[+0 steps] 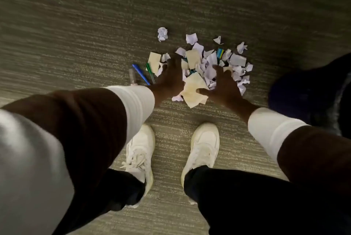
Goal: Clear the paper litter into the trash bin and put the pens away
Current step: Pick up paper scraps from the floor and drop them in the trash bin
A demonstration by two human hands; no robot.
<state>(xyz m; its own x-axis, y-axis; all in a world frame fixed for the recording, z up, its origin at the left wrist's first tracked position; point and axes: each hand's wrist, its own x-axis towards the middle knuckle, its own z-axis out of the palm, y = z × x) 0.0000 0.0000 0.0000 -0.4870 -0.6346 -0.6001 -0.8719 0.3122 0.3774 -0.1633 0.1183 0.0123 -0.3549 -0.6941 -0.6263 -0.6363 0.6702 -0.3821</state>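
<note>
A heap of torn and crumpled paper scraps (224, 64) lies on the carpet ahead of my feet. My left hand (170, 78) rests spread on its left edge, fingers apart. My right hand (224, 84) lies spread on the middle of the heap, its thumb on a large cream sheet (192, 90). Left of the heap lie a blue pen (141, 74), a green pen (150, 72) and a clear pen (132, 76). One crumpled ball (162, 33) sits apart, farther away. Neither hand is closed on anything.
A dark bin (311, 90) with a dark liner stands at the right, close to my right forearm. My two white shoes (201, 149) stand just before the heap. Grey-green carpet (76, 35) spreads all around.
</note>
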